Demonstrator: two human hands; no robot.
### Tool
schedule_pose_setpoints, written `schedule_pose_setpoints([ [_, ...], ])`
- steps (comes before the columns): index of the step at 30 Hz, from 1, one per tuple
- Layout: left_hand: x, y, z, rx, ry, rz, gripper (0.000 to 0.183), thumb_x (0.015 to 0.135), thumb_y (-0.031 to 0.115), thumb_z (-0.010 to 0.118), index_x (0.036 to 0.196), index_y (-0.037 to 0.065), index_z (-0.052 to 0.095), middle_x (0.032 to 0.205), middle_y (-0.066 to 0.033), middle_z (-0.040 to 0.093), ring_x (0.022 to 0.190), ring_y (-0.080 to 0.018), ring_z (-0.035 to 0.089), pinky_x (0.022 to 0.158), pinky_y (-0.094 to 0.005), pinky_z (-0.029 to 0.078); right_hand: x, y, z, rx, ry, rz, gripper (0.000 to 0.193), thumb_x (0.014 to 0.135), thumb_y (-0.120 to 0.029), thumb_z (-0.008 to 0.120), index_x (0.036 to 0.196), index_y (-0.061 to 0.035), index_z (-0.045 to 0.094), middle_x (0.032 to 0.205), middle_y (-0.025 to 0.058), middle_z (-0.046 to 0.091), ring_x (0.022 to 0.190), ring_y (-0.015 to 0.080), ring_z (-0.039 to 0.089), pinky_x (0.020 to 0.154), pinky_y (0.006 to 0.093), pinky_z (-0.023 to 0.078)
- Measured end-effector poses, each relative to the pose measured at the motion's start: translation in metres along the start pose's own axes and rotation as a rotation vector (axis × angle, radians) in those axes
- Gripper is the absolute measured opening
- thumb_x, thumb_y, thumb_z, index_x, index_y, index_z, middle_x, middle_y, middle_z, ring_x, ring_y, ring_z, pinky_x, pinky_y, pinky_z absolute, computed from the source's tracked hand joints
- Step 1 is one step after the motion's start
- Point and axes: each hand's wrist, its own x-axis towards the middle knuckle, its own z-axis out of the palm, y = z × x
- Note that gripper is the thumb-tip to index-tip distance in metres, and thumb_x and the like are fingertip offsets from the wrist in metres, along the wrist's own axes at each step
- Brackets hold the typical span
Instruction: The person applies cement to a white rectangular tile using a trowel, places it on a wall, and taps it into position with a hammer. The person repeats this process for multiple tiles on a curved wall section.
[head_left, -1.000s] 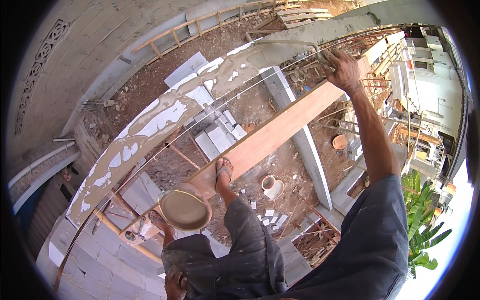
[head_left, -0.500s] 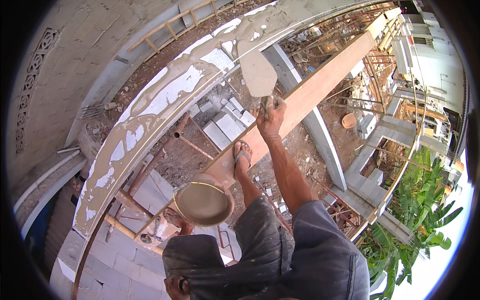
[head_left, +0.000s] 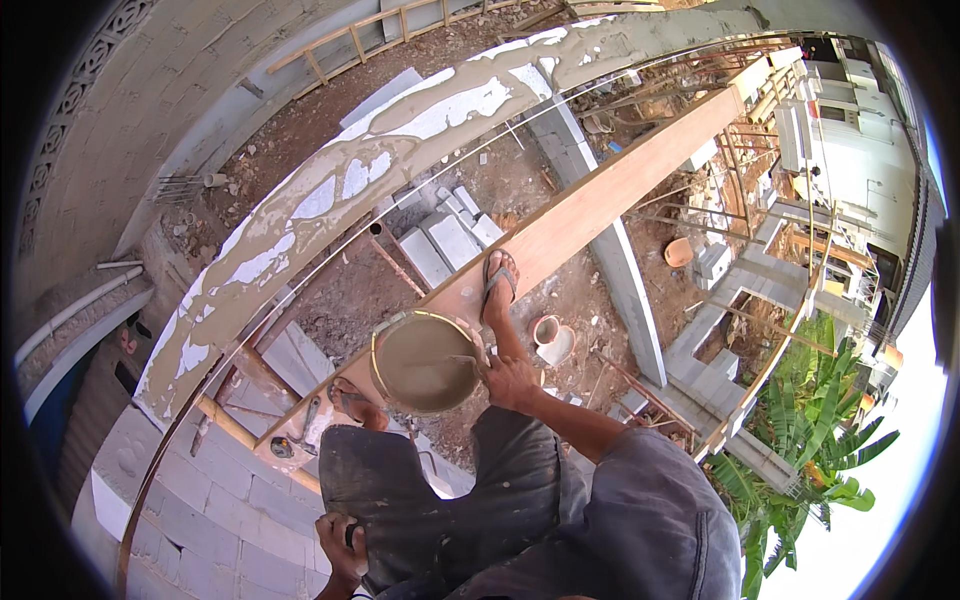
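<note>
At the rim of a round bucket (head_left: 377,368) my right hand (head_left: 512,382) is closed around the handle of a trowel (head_left: 463,360). Its blade dips into the wet grey mortar (head_left: 420,365) and is mostly hidden there. My left hand (head_left: 342,548) lies against my dark shorts at the lower left, fingers curled, with a small black thing at them that I cannot make out. Along the curved wall top (head_left: 310,205), grey mortar is spread in uneven patches over white block. The bucket stands on a wooden plank, between my sandalled feet.
The long plank (head_left: 620,180) runs to the far right above rubble ground. Below it lie pale blocks (head_left: 440,240), rusty poles and an orange bowl (head_left: 678,252). A string stretches beside the wall top. Banana plants (head_left: 810,420) grow at the right.
My right hand has come back from the wall top to the bucket, bringing the trowel down into the mortar. My left hand shows more fully now, and the view has shifted.
</note>
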Motion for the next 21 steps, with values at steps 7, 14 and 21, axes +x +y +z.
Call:
schedule_pose_setpoints([
  [7,-0.008,-0.003,-0.001,-0.044,0.032,-0.053,0.021,0.082,0.022,0.062,0.092,0.003,0.060,0.098,-0.0154,0.049,0.094,-0.0321,0.049,0.081,-0.0440,0.042,0.059,-0.004,0.018,0.095,-0.573,0.064,0.033,0.078,-0.032,0.065,0.101,-0.0101,0.072,0.098,0.0148,0.072,0.089,0.0311,0.070,0.077,0.0436,0.056],
  [14,0.010,0.022,0.005,-0.043,-0.010,-0.022,0.021,0.085,0.023,0.060,0.093,0.003,0.059,0.095,-0.0164,0.049,0.094,-0.0334,0.049,0.083,-0.0443,0.042,0.008,0.086,-0.128,0.297,-0.457,-0.166,0.045,0.075,-0.046,0.075,0.103,-0.0094,0.072,0.089,0.0169,0.070,0.082,0.0345,0.068,0.074,0.0413,0.053],
  [21,0.012,0.069,0.035,0.032,-0.020,-0.071,0.016,0.081,0.018,0.061,0.090,0.005,0.058,0.095,-0.0153,0.053,0.095,-0.0351,0.050,0.083,-0.0457,0.042,-0.005,0.179,-0.364,0.101,0.077,-0.277,0.031,0.077,-0.027,0.073,0.103,-0.0104,0.070,0.092,0.0108,0.069,0.082,0.0315,0.067,0.072,0.0404,0.055],
])
